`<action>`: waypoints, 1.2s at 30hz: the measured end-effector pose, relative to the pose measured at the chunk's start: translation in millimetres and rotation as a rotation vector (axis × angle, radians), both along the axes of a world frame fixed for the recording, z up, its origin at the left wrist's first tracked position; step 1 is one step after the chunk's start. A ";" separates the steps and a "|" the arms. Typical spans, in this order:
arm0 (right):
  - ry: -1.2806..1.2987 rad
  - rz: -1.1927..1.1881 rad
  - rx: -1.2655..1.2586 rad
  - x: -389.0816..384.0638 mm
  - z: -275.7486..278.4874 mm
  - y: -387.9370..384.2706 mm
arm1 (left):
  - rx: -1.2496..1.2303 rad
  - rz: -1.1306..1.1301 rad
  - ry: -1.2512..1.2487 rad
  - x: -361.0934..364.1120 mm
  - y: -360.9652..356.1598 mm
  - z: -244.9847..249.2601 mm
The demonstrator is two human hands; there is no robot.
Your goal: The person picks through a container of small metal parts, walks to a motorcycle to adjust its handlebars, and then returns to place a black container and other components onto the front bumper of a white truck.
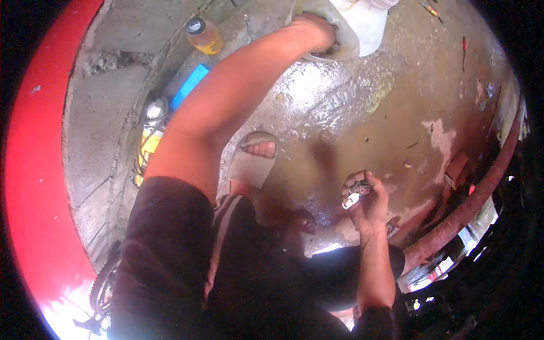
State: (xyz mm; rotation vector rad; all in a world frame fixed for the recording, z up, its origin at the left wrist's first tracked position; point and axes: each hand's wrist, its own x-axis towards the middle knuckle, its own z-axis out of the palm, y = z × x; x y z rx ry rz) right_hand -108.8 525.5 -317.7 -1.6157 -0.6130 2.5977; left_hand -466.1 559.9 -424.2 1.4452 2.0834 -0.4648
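At the top of the view, my left hand (315, 31) reaches into a cut-open, whitish plastic container (367, 31). Its fingers are hidden among dark bits inside, so what they hold cannot be seen. My right hand (371, 204), at the lower right, is turned palm up. Its fingers curl around a small dark metal part (359, 188) with a bright, whitish piece (352, 200) at its lower side.
Wet ground (340, 130) spreads below. At the left are a dark-capped bottle (204, 36), a blue box (190, 86) and a yellow item (150, 144) with cables. Screwdriver-like tools (432, 11) lie upper right. A sandaled foot (256, 158) and a pipe (464, 209) show.
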 end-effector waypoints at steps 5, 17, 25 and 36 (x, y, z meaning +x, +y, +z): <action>-0.023 -0.027 -0.002 3.6 -1.9 -2.3 | 0.007 0.130 -0.010 -20.3 19.4 -19.1; 0.008 -0.047 -0.076 7.6 1.9 -0.3 | 0.851 0.626 -0.414 -10.3 6.9 -20.8; -0.023 -0.022 -0.004 12.3 2.1 -0.3 | 1.104 0.609 -0.607 -9.1 17.7 -36.7; -0.002 -0.011 0.007 12.3 3.0 2.7 | 1.054 0.502 -0.635 -5.5 10.8 -7.7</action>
